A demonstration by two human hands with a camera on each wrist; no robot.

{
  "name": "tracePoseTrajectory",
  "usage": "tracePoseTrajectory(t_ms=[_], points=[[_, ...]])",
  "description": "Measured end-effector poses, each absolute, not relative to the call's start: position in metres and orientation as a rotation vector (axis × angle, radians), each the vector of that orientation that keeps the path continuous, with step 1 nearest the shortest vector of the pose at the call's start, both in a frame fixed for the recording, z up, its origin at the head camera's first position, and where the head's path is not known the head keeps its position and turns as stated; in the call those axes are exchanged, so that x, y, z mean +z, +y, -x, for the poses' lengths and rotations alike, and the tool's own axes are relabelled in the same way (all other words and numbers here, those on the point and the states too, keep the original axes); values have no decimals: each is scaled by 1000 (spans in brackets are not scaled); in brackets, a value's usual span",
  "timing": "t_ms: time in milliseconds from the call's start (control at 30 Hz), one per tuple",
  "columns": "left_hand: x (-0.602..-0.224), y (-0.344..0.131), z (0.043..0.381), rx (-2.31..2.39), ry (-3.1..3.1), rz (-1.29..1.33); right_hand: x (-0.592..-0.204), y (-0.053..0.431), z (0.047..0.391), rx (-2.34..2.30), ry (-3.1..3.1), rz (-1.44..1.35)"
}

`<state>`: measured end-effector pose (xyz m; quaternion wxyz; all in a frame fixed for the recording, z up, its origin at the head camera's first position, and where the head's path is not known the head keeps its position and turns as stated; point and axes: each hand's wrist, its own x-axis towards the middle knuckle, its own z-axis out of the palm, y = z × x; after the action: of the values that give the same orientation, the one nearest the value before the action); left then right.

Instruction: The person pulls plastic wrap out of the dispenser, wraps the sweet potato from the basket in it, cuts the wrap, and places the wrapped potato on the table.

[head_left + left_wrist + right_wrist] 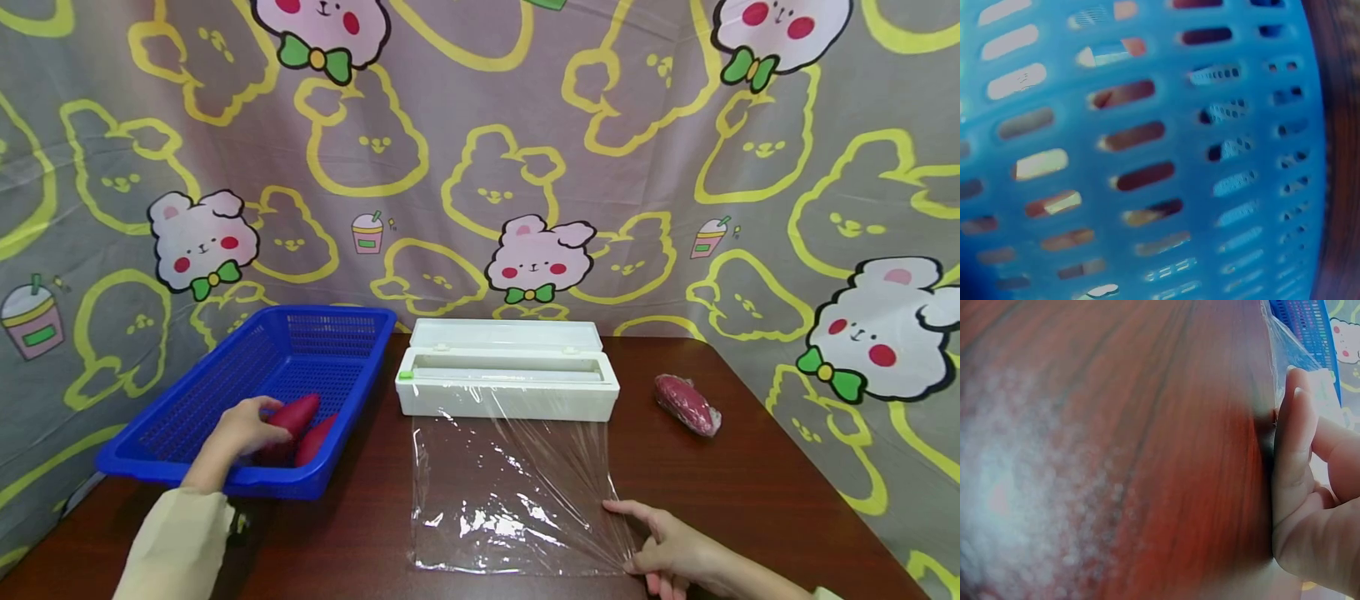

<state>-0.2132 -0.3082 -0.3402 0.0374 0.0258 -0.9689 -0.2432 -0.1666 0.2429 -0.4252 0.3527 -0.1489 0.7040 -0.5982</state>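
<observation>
In the head view my left hand [243,427] reaches into the blue basket [341,315], its thumb and fingers round a red sweet potato [298,413]. Another sweet potato [315,442] lies beside it against the basket's side. Through the slotted basket wall [1090,167], the left wrist view gives only glimpses of skin and red. My right hand [671,546] pinches the near right corner of a clear sheet of plastic wrap [510,492], forefinger stretched along its edge. That sheet runs out from the white dispenser box [510,406], creased diagonally towards the pinched corner.
At the right of the brown table [757,467] lies a sweet potato wrapped in film [687,405]. The dispenser's lid [506,334] stands raised behind its roll. A patterned cloth [450,192] hangs behind the table and along its sides.
</observation>
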Motion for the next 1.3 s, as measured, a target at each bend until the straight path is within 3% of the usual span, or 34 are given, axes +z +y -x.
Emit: tracePoseTrajectory(t_ms=[600,1300], points=[[-323,-294,205,-1421,-2594,-67,-424,242,164,-1542,1849,375],[-293,-200,200,-1544,-2456,444,-424,242,166,-1537,1856,360]])
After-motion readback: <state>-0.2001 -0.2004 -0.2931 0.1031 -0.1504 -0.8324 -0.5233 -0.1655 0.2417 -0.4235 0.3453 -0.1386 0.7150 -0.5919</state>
